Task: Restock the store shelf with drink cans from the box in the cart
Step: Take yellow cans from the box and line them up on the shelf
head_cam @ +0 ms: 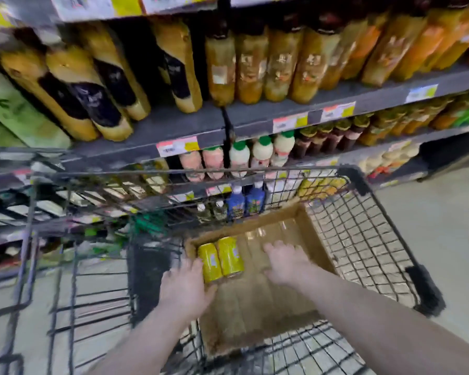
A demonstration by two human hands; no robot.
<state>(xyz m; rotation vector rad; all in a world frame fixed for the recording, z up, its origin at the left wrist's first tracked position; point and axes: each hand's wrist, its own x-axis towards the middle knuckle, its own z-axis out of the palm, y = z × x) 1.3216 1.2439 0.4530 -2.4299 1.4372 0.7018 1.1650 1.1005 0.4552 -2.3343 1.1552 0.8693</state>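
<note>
Two yellow drink cans (pixel 222 259) lie side by side at the left end of a brown cardboard box (pixel 320 239) inside the wire cart (pixel 363 239). My left hand (pixel 186 289) reaches into the box and touches the near end of the left can, its fingers around the can's side. My right hand (pixel 284 262) is spread flat over the bare middle of the box floor, holding nothing. The frame is motion-blurred, so the left hand's grip is not sharp.
Store shelves (pixel 282 115) run behind the cart, stocked with tall juice bottles above, small white and pink bottles (pixel 240 158) below and yellow cans (pixel 320 186) lower right. A second cart frame (pixel 30 239) stands at the left. Grey floor lies at the right.
</note>
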